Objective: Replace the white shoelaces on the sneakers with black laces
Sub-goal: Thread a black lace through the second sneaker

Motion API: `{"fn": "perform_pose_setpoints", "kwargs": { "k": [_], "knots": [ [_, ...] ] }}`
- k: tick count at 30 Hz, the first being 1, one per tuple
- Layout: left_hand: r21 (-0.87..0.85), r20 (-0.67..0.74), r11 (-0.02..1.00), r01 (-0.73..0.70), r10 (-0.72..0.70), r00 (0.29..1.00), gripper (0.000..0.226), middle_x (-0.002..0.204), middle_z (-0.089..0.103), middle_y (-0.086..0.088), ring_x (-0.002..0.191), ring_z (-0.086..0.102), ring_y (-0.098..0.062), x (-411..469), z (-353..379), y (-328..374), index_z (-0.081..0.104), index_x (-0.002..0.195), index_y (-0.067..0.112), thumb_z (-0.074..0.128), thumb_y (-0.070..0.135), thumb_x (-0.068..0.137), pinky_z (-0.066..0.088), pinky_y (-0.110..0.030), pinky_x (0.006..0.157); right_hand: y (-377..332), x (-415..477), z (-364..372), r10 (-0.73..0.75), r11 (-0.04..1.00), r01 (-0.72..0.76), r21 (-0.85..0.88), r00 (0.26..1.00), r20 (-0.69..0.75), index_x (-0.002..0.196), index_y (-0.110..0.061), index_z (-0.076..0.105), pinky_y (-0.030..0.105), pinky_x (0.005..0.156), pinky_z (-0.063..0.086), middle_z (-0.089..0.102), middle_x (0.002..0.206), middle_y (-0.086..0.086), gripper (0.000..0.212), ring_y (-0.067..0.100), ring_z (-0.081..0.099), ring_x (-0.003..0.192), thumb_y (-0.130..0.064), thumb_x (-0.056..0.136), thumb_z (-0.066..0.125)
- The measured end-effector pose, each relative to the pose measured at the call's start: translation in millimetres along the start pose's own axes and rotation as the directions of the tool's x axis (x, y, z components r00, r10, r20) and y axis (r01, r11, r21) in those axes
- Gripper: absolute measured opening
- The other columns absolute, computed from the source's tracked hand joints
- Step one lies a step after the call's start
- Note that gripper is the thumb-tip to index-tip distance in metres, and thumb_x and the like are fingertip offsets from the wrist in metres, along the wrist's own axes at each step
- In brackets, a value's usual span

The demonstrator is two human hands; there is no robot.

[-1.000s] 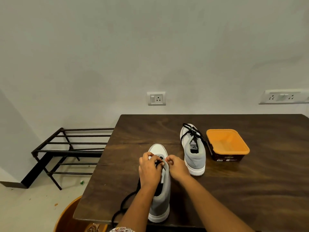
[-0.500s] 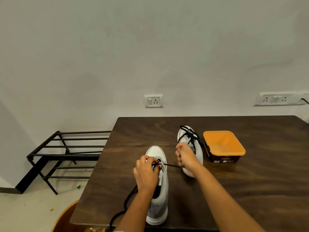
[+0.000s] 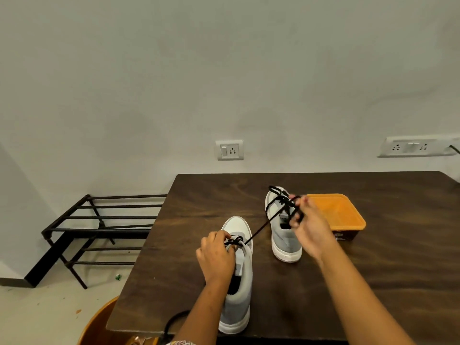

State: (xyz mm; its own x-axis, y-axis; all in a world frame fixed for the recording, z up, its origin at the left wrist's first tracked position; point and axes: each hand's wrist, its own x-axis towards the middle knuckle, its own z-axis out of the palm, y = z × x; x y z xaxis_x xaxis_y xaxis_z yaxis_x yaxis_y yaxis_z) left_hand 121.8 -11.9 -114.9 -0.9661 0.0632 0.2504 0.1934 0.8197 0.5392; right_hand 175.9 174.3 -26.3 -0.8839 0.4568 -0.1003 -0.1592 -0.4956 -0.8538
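The near sneaker (image 3: 236, 305), grey with a white toe and sole, stands on the desk (image 3: 373, 275) close to its front edge, toe pointing away from the person; the left hand (image 3: 216, 255) rests on its upper, fingers curled and pinching the black lace (image 3: 258, 229) where it crosses the eyelets nearest the toe; from there the lace runs taut, in a straight line up and to the right, to the right hand (image 3: 308, 230); that hand is raised, its fingers curled round the lace's end; another stretch of the same lace loops over the front edge of the desk beside the left forearm.

The far sneaker (image 3: 283, 242) stands further back and to the right, heel toward the person, already threaded with black lacing (image 3: 273, 196) whose loose loops lie over its toe; the right hand overlaps that lacing in view, and whether it touches it cannot be told.

Just right of the far sneaker sits an orange tub (image 3: 343, 215), partly behind the right hand; on the floor left of the desk stands a black metal rack (image 3: 99, 220); a wall socket (image 3: 229, 150) and a socket strip (image 3: 413, 146) are set in the wall behind.
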Motion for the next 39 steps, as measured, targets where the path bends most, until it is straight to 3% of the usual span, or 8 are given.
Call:
{"fn": "perform_pose_setpoints", "kwargs": {
  "k": [4, 9, 14, 18, 22, 25, 30, 39],
  "knots": [
    [0.044, 0.028, 0.998, -0.044, 0.043, 0.999, 0.018, 0.106, 0.061, 0.011, 0.102, 0.052, -0.014, 0, 2, 1, 0.060, 0.103, 0.030, 0.062, 0.024, 0.086, 0.037, -0.030, 0.084, -11, -3, 20, -0.007, 0.938, -0.002, 0.345, 1.000, 0.025, 0.077, -0.017, 0.047, 0.018, 0.056, 0.044, 0.058, 0.067, 0.002, 0.029, 0.008, 0.057, 0.059, -0.016, 0.103, 0.034],
    [0.025, 0.029, 0.999, -0.024, 0.023, 0.999, 0.020, 0.106, 0.060, 0.011, 0.103, 0.052, -0.013, 0, -1, 2, 0.059, 0.106, 0.029, 0.062, 0.024, 0.087, 0.037, -0.030, 0.087, 30, -6, 47, 0.104, 0.940, -0.091, -0.328, 0.994, 0.023, 0.083, -0.013, 0.048, 0.025, 0.051, 0.038, 0.040, 0.059, -0.002, 0.024, 0.008, 0.037, 0.045, -0.023, 0.103, 0.037],
    [0.018, 0.032, 1.000, -0.022, 0.022, 0.999, 0.020, 0.105, 0.060, 0.012, 0.102, 0.052, -0.012, -1, -1, 1, 0.057, 0.106, 0.029, 0.062, 0.024, 0.087, 0.037, -0.030, 0.086, 78, -2, 34, 0.222, 0.131, 0.170, -0.977, 0.955, 0.196, 0.120, -0.016, 0.061, 0.029, 0.085, 0.041, 0.060, 0.118, 0.011, 0.029, 0.026, 0.057, 0.108, -0.030, 0.098, 0.047],
    [0.003, 0.018, 1.000, -0.024, 0.024, 1.000, 0.022, 0.103, 0.061, 0.011, 0.099, 0.053, -0.012, -1, 0, 1, 0.058, 0.105, 0.029, 0.063, 0.021, 0.085, 0.038, -0.030, 0.086, 81, 5, 29, 0.278, 0.013, 0.108, -0.994, 0.955, 0.107, 0.079, -0.015, 0.061, 0.028, 0.071, 0.036, 0.063, 0.093, 0.012, 0.033, 0.027, 0.057, 0.090, -0.037, 0.098, 0.046],
    [0.009, 0.015, 1.000, -0.019, 0.019, 1.000, 0.023, 0.101, 0.061, 0.010, 0.099, 0.054, -0.014, 0, 3, -1, 0.058, 0.104, 0.029, 0.064, 0.019, 0.084, 0.038, -0.032, 0.085, 62, 4, 24, 0.268, 0.479, 0.024, -0.877, 0.948, 0.172, 0.070, -0.019, 0.048, 0.021, 0.051, 0.029, 0.043, 0.066, 0.000, 0.033, 0.011, 0.038, 0.059, -0.026, 0.101, 0.043],
    [0.006, 0.001, 1.000, -0.012, 0.012, 1.000, 0.026, 0.105, 0.058, 0.012, 0.100, 0.053, -0.013, 0, 3, 0, 0.056, 0.105, 0.029, 0.065, 0.018, 0.083, 0.037, -0.031, 0.084, 43, 0, 23, 0.225, 0.945, -0.205, -0.256, 0.973, 0.053, 0.083, -0.018, 0.053, 0.020, 0.052, 0.029, 0.048, 0.069, -0.004, 0.022, 0.008, 0.039, 0.058, -0.023, 0.102, 0.042],
    [0.026, -0.008, 1.000, -0.010, 0.011, 1.000, 0.025, 0.107, 0.058, 0.009, 0.099, 0.053, -0.015, 0, 2, 0, 0.057, 0.105, 0.027, 0.064, 0.018, 0.083, 0.039, -0.030, 0.080, 6, -3, 26, 0.166, 0.920, -0.189, 0.342, 0.981, 0.097, 0.075, -0.018, 0.050, 0.035, 0.077, 0.051, 0.057, 0.066, -0.001, 0.030, 0.013, 0.059, 0.066, -0.030, 0.101, 0.040],
    [0.022, -0.044, 1.000, -0.021, 0.022, 0.999, 0.011, 0.092, 0.062, 0.007, 0.084, 0.060, -0.016, -1, 2, -5, 0.061, 0.093, 0.024, 0.061, 0.016, 0.086, 0.042, -0.032, 0.074, -13, -23, 34, 0.121, 0.917, -0.175, 0.359, 0.978, 0.167, 0.078, -0.016, 0.043, 0.016, 0.044, 0.034, 0.046, 0.058, -0.002, 0.026, 0.003, 0.031, 0.038, -0.029, 0.100, 0.041]
  ]
}}
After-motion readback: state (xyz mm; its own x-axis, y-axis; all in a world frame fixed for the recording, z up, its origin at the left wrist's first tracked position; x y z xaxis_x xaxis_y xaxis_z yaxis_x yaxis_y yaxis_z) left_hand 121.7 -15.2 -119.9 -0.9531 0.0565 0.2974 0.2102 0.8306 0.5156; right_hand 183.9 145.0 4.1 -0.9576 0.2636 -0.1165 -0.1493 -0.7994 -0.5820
